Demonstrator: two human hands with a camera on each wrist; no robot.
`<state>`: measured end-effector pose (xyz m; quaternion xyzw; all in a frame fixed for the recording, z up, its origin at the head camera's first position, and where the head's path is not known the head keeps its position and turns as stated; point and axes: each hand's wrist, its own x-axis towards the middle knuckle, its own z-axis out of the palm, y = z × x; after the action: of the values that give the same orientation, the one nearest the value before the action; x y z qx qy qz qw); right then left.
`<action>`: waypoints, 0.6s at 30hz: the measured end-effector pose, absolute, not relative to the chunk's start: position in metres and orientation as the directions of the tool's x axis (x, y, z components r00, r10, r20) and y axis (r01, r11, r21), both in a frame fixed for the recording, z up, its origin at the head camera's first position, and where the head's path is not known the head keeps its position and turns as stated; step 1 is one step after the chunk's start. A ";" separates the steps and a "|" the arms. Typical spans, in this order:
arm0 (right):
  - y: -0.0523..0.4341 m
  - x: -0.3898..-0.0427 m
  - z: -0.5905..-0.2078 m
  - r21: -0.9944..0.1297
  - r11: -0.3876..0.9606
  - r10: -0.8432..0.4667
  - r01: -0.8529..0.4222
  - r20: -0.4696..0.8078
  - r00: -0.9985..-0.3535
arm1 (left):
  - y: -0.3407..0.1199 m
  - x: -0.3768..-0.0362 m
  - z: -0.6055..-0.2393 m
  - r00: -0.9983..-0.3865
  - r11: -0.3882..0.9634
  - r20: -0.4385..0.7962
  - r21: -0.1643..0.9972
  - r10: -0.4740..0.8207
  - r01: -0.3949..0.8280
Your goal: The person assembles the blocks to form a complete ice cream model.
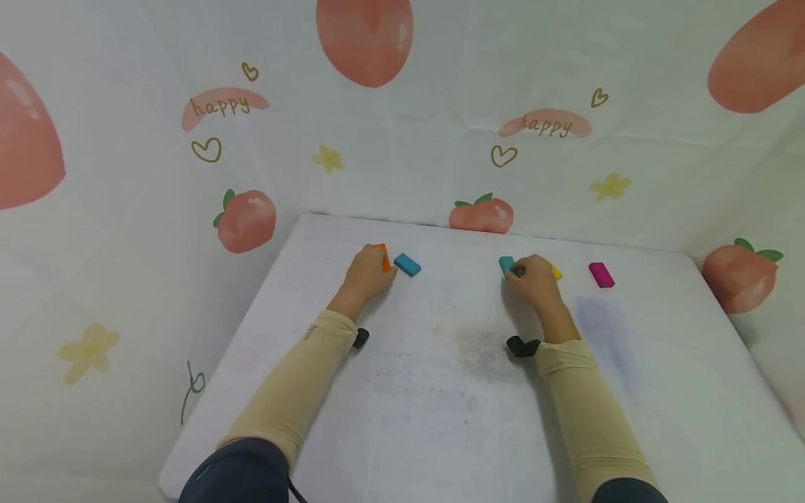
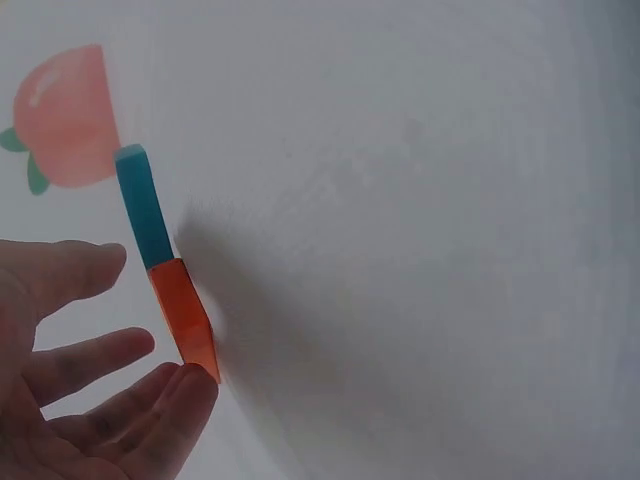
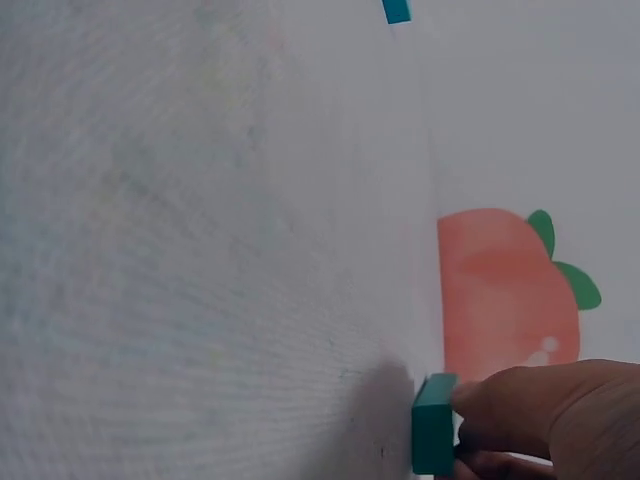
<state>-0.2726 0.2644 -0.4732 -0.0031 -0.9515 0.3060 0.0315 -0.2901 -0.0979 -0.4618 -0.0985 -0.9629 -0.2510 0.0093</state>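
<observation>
– Two grips to log. Right first?

– Right hand (image 1: 536, 279) pinches a teal rectangular block (image 3: 433, 440), thumb against it, toward the far edge of the white tabletop (image 1: 409, 419). Block material: can't tell.

– Left?

– Left hand (image 1: 367, 270) not gripping: fingers spread, thumb apart, fingertips at one end of an orange rectangular block (image 2: 183, 305), also toward the far edge.

– Neighbours?

– Blue rectangular block (image 1: 407, 265) just beside orange. Yellow block (image 1: 556, 270), partly hidden by the right hand. Magenta rectangular block (image 1: 602, 275) right of that, apart from both hands.

– Step in hand?

– My read: handling one block per side. Pick-up or set-down, can't tell. Whether teal touches the surface, can't tell either.

– Next move calls for?

– Judgement: left needs thumb brought in if lifting, or a clean back-off without nudging blue. Right needs a steady pinch, clear of yellow.
</observation>
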 end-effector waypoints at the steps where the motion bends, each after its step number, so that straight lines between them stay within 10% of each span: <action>1: 0.264 -0.273 -0.474 -0.580 0.814 0.021 -0.020 0.064 -0.998 | -0.097 -0.290 -0.462 -0.981 0.854 0.064 0.484 0.185 0.193; 18: 0.261 -0.276 -0.472 -0.578 0.816 0.033 -0.002 0.050 -0.998 | -0.095 -0.298 -0.466 -0.988 0.829 0.027 0.541 0.151 0.142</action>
<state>-0.2763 0.2612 -0.4722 -0.0080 -0.9524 0.3033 0.0286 -0.2982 -0.0954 -0.4663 -0.0765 -0.9563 -0.2821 -0.0083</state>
